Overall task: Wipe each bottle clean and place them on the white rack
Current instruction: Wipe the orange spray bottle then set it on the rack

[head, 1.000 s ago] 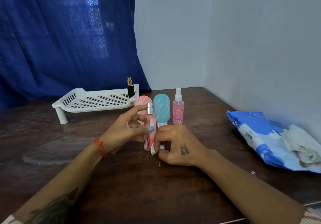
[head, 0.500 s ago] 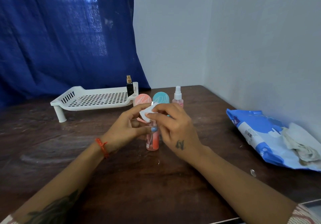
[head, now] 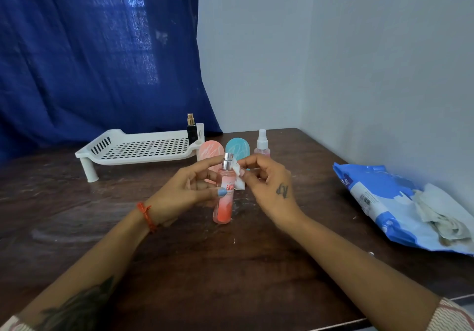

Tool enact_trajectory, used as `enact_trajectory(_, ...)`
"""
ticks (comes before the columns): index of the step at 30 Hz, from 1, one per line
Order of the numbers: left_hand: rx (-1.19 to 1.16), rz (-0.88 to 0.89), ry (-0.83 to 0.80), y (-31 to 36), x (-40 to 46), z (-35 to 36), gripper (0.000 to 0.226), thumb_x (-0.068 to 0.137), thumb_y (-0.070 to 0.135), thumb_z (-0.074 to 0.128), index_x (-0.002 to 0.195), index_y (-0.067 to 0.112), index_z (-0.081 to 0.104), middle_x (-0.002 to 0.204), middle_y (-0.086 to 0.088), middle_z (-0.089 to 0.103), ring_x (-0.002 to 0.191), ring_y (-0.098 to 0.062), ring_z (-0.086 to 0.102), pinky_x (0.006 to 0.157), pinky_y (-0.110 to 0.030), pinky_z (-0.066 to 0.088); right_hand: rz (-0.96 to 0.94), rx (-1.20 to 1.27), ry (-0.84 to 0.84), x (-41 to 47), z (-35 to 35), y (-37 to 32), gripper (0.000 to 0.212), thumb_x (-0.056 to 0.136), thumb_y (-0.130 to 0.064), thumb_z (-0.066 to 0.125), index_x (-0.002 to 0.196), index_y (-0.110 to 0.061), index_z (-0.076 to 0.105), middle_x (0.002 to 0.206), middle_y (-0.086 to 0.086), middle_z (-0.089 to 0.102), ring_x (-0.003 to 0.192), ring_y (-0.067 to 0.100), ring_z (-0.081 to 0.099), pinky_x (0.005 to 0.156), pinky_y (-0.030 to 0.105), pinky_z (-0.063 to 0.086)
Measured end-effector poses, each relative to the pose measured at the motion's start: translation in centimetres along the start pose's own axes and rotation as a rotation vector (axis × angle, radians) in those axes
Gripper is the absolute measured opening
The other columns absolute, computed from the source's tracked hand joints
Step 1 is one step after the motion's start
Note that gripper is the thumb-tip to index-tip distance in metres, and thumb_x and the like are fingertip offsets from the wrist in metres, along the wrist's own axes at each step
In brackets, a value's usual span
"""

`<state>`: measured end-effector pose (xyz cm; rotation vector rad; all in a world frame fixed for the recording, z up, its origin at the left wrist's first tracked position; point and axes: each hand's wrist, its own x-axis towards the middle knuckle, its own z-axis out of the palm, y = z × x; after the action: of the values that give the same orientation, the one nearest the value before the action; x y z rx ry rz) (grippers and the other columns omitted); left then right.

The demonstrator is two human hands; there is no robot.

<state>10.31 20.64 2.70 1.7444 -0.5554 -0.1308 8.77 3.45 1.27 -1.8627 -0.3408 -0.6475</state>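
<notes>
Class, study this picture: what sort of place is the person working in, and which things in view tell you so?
Probably a room corner at home, not a workshop: a dark wooden table against plain walls, a blue curtain over a window, and a wet-wipes pack beside small cosmetic bottles.

We see soft, dim daylight glowing through the dark blue fabric curtain (head: 97, 56) at upper left, leaving the dark brown wooden table (head: 230, 274) with faint sheen and only weak shadows. Wide-angle bending shows toward the edges, and fine detail looks slightly soft throughout.
</notes>
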Motion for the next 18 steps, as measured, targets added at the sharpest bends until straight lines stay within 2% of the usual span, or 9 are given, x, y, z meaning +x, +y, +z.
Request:
enact_trajectory(3,-0.01,-0.007,-0.029,0.0,-0.1,0.0,0.06,0.079,-0.003,0.063,0.122,0.035,0.048,0.117,-0.015,0.059,0.094,-0.016,0.068,0.077,-0.03,0.058,0.111,0.023,-0.033,0.3,-0.1,0.4,0.013,0.086,-0.013,0.064,0.098,-0.016,0.068,0.099,-0.004,0.067,0.089,0.005,0.062,0.075,0.012,0.05)
enact_trajectory(5,-0.04,-0.016,-0.026,0.0,-0.1,0.0,0.058,0.079,-0.003,0.062,0.119,0.037,0.05,0.119,-0.013,0.056,0.094,-0.016,0.068,0.077,-0.029,0.058,0.105,0.02,0.037,0.2,-0.1,0.4,0.014,0.086,-0.012,0.063,0.099,-0.015,0.068,0.101,-0.001,0.068,0.09,0.006,0.061,0.077,0.013,0.05)
enact_trajectory(8,-0.067,-0.031,-0.009,-0.1,0.0,0.1,0.058,0.078,-0.003,0.063,0.12,0.035,0.05,0.115,-0.014,0.056,0.09,-0.015,0.068,0.074,-0.029,0.058,-0.163,-0.093,0.175,-0.1,-0.1,0.3,0.013,0.087,-0.013,0.063,0.1,-0.011,0.068,0.099,0.001,0.068,0.089,0.007,0.061,0.074,0.01,0.049)
enact_trajectory(10,-0.102,-0.05,0.004,-0.2,0.1,0.1,0.06,0.075,0.0,0.064,0.122,0.033,0.05,0.112,-0.018,0.056,0.091,-0.018,0.067,0.073,-0.031,0.058,-0.343,-0.195,0.129,-0.4,0.2,0.5,0.013,0.086,-0.012,0.062,0.098,-0.011,0.069,0.1,0.002,0.067,0.093,0.007,0.06,0.078,0.012,0.05)
enact_trajectory(14,-0.197,-0.077,0.011,-0.4,0.0,0.1,0.055,0.081,-0.006,0.059,0.119,0.033,0.051,0.115,-0.024,0.054,0.096,-0.026,0.064,0.073,-0.034,0.059,-0.401,-0.261,0.074,-0.4,0.5,0.8,0.017,0.087,-0.018,0.056,0.098,-0.012,0.068,0.104,0.003,0.065,0.098,0.004,0.056,0.082,0.011,0.047)
enact_trajectory(18,-0.312,-0.045,0.04,-0.1,0.1,0.1,0.057,0.07,0.003,0.062,0.119,0.03,0.054,0.113,-0.019,0.059,0.095,-0.023,0.067,0.07,-0.033,0.059,-0.45,-0.303,0.052,-0.9,0.6,1.0,0.021,0.085,-0.024,0.055,0.096,-0.012,0.066,0.101,0.004,0.061,0.096,0.002,0.051,0.082,0.006,0.042)
